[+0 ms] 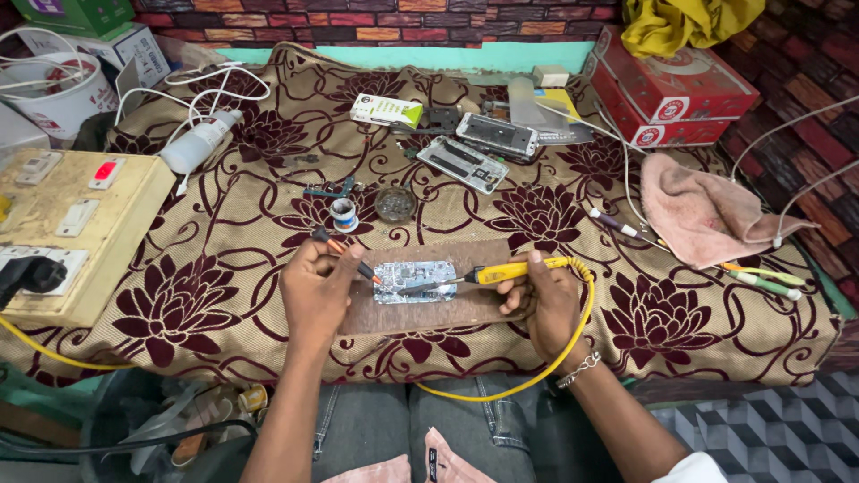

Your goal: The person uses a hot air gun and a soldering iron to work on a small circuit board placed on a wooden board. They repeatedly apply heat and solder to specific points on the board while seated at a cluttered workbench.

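A person seated at a low table draped in a maroon-flowered cloth (224,224) works on a silvery circuit board (414,281), which lies on a brown wooden board (420,309) near the table's front edge. Far left of the circuit board, a white bucket (49,89) holds coiled white cable, and nearer stands a cream switchboard box (72,228) with a black plug in its socket. A white bottle (201,141) wound with white wire lies up and left of the circuit board. The left hand (315,291), just left of the board, has its fingers clamped on a thin orange-and-black tool (344,253) whose tip meets the board's left end. Just behind the circuit board sit a small open tin (344,214), its contents too small to tell, and a shallow glass dish (395,203) holding dark bits. Farther back lie two opened phone frames (474,148). The right hand (546,300), just right of the board, has its fingers closed around a yellow-handled soldering iron (497,272), whose tip rests on the circuit board. Far right lie a pink towel (698,215) and stacked red boxes (676,89).
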